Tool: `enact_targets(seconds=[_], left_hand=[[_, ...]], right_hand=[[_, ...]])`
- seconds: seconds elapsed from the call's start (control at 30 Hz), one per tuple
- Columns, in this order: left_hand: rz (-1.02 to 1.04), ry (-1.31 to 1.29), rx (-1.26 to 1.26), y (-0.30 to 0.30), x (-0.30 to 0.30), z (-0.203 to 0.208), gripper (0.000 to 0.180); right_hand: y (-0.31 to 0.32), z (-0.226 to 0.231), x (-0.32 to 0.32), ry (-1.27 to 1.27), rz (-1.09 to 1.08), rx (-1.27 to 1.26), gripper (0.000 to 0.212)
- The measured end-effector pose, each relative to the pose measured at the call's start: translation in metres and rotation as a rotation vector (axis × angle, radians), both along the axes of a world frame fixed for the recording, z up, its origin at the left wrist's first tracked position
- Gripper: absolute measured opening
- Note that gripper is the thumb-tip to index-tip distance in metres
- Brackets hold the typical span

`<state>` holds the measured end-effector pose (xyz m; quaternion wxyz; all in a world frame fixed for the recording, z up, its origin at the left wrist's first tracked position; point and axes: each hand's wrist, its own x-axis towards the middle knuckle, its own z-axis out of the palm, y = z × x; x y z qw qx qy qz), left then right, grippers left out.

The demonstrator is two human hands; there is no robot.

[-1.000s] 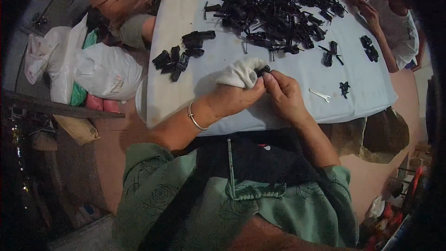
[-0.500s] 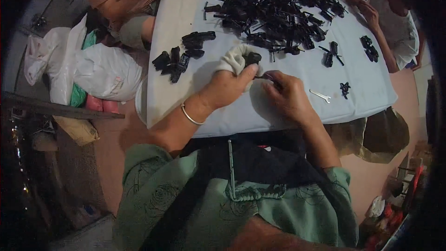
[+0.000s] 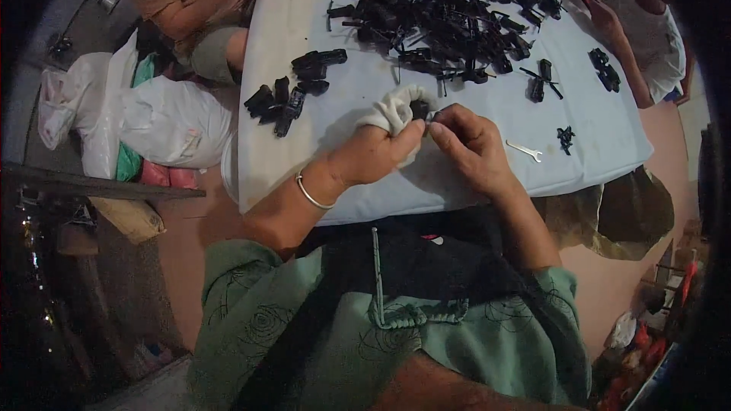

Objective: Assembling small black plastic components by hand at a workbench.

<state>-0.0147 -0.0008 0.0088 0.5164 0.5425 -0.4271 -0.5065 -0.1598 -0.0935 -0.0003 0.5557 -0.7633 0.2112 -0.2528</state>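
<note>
Over the near part of the table, my left hand (image 3: 373,156) is closed around a small black plastic part (image 3: 419,109), with a crumpled off-white cloth (image 3: 391,113) wrapped about the fingers. Against that part's right side, the fingers of my right hand (image 3: 478,151) pinch together on something small and thin; its kind is hidden by the fingertips. A small silver open-ended wrench (image 3: 524,151) lies to the right of my right hand. Farther right sits a little cluster of small black pieces (image 3: 565,140).
A big heap of black plastic parts (image 3: 449,19) covers the table's far middle. Smaller groups lie at the left (image 3: 283,104) and right (image 3: 541,82). Two people sit across the far corners. White plastic bags (image 3: 171,122) stand left of the table (image 3: 343,205).
My right hand has turned and drawn its fingertips in against the black part; the thin dark item seen there earlier is now mostly covered. My left hand keeps its hold.
</note>
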Motion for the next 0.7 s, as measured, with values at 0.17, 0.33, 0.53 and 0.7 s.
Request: enact_targets(seconds=[0.17,0.33,0.53,0.7], left_hand=[[0.069,-0.198,-0.159,-0.003,0.000,-0.019,0.033],[0.116,-0.498,-0.374,0.000,-0.004,-0.027,0.035],[0.047,-0.802,-0.316,0.003,0.022,0.008,0.025],[0.288,-1.701,-0.025,0.002,0.055,0.011,0.022]], right_hand=[[-0.003,-0.003,-0.001,0.130,0.079,-0.111,0.025],[0.005,-0.012,0.009,0.038,0.038,-0.073,0.024],[-0.005,-0.011,0.014,0.184,-0.043,-0.296,0.024],[-0.030,-0.011,0.021,0.406,-0.356,-0.808,0.019]])
